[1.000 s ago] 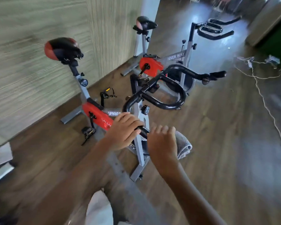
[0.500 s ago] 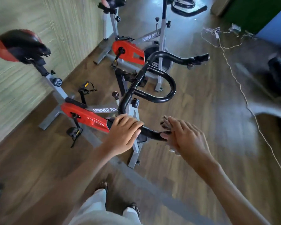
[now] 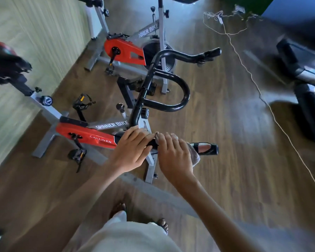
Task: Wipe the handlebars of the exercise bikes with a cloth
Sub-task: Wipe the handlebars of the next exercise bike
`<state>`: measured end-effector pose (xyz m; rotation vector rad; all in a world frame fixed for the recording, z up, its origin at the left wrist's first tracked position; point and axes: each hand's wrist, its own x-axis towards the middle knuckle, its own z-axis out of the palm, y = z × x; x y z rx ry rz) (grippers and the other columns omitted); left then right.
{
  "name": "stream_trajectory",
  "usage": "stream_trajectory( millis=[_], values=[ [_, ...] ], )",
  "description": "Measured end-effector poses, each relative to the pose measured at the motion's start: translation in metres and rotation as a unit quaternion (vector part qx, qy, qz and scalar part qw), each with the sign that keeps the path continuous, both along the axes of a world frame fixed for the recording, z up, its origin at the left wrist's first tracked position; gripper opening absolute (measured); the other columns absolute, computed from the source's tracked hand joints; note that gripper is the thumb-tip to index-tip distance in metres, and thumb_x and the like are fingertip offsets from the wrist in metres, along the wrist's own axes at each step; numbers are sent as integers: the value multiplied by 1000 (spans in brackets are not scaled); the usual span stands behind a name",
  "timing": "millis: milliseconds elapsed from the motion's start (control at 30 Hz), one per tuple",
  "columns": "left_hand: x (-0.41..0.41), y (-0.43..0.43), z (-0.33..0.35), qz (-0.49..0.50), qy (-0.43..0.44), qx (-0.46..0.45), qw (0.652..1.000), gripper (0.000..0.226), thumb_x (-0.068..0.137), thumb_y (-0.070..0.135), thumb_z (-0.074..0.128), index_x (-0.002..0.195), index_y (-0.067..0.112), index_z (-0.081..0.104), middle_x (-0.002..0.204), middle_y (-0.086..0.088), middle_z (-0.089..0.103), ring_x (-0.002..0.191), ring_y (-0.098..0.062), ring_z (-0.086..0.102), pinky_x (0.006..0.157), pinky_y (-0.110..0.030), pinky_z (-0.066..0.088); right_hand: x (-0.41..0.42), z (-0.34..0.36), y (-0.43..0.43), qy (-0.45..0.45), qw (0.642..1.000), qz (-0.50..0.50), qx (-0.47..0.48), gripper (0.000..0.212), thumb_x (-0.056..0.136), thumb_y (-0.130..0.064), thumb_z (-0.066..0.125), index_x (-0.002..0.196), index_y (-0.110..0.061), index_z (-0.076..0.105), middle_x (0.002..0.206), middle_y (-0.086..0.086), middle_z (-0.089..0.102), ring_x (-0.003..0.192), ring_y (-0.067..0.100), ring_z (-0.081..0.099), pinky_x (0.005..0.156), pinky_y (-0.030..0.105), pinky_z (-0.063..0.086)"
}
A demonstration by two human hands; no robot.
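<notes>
While clasping the handlebar (image 3: 205, 149) with the left grip (image 3: 133, 149), clamps the cloth (image 3: 195, 155) round it with the right grip (image 3: 173, 155).

Left hand (image 3: 130, 151) gripped the near arm of the black tubular handlebar (image 3: 204, 149) on the red-and-grey spinner bike (image 3: 84, 135). Right hand (image 3: 173, 157) sat just beside it, fingers curled over a grey towelling cloth (image 3: 194, 154) wrapped on the same arm. Second red-and-grey bike (image 3: 124, 50) stood behind; a thin white cord (image 3: 251, 77) ran across the wood-plank floor (image 3: 225, 170) at right.
</notes>
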<state>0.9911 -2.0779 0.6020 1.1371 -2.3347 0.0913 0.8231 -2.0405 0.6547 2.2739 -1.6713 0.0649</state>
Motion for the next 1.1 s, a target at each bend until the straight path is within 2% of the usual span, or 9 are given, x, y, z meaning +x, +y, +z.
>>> stream_trajectory(
  millis=[100, 300, 433, 600, 767, 833, 900, 1033, 1100],
  values=[
    [3, 0, 1, -6, -16, 9, 1000, 41, 103, 29, 31, 125, 8, 58, 119, -7, 63, 118, -26, 55, 115, -43, 30, -24, 7, 6, 49, 998, 30, -8, 40, 97, -22, 45, 133, -8, 51, 128, 8, 61, 122, 27, 56, 98, 38, 45],
    [9, -4, 0, 18, -37, 29, 999, 46, 104, 38, 27, 127, 10, 56, 124, -6, 61, 127, -26, 52, 118, -49, 25, 8, 2, 4, 5, 996, -80, 40, 50, 100, -44, 30, 125, -7, 53, 110, 11, 62, 106, 32, 57, 98, 45, 40],
    [13, -6, 1, 2, -24, 19, 1000, 43, 104, 39, 32, 122, 10, 58, 123, -5, 62, 127, -26, 52, 119, -48, 23, -24, 14, 11, 39, 999, 7, 5, 43, 101, -36, 35, 130, -8, 51, 113, 9, 60, 109, 31, 56, 95, 44, 44],
    [13, -8, -4, 5, -19, 2, 1000, 39, 103, 37, 35, 119, 10, 58, 120, -5, 62, 125, -25, 50, 119, -47, 22, 14, 1, -1, -16, 995, -95, 8, 39, 100, -36, 33, 110, -10, 60, 93, 8, 64, 86, 29, 59, 87, 42, 43],
    [18, -9, -3, -24, -14, 3, 1000, 39, 105, 37, 27, 120, 13, 54, 118, -2, 60, 123, -23, 50, 119, -47, 24, -4, 3, 9, 6, 999, -38, 17, 36, 99, -26, 41, 126, -6, 55, 108, 9, 62, 101, 30, 59, 93, 42, 45],
    [19, -9, -3, -25, -15, 2, 1000, 39, 105, 37, 25, 121, 14, 53, 118, -2, 60, 122, -22, 51, 119, -46, 23, 11, 0, 4, -60, 994, -83, 31, 39, 99, -29, 35, 121, -7, 59, 104, 8, 66, 96, 29, 61, 93, 42, 43],
    [19, -9, -2, -24, -9, 11, 1000, 38, 105, 35, 25, 123, 14, 51, 118, -1, 60, 122, -22, 51, 119, -45, 23, 28, 2, -1, -175, 977, -92, 75, 49, 99, -36, 25, 124, -10, 59, 112, 7, 66, 108, 28, 59, 99, 42, 39],
    [9, 0, 2, -6, 85, 69, 994, 40, 105, 36, 27, 130, 11, 47, 126, -6, 59, 127, -22, 48, 122, -44, 16, 23, 23, 4, -359, 915, -62, 172, 63, 98, -44, 13, 141, -10, 44, 147, 6, 45, 145, 18, 26, 119, 35, 18],
    [-8, 9, 10, 25, 156, 91, 983, 43, 105, 34, 30, 136, 7, 44, 134, -9, 54, 130, -23, 46, 123, -45, 13, 10, 40, 6, -357, 915, -44, 181, 50, 102, -33, 24, 140, -6, 44, 151, 12, 39, 147, 20, 21, 121, 35, 15]
  ],
)
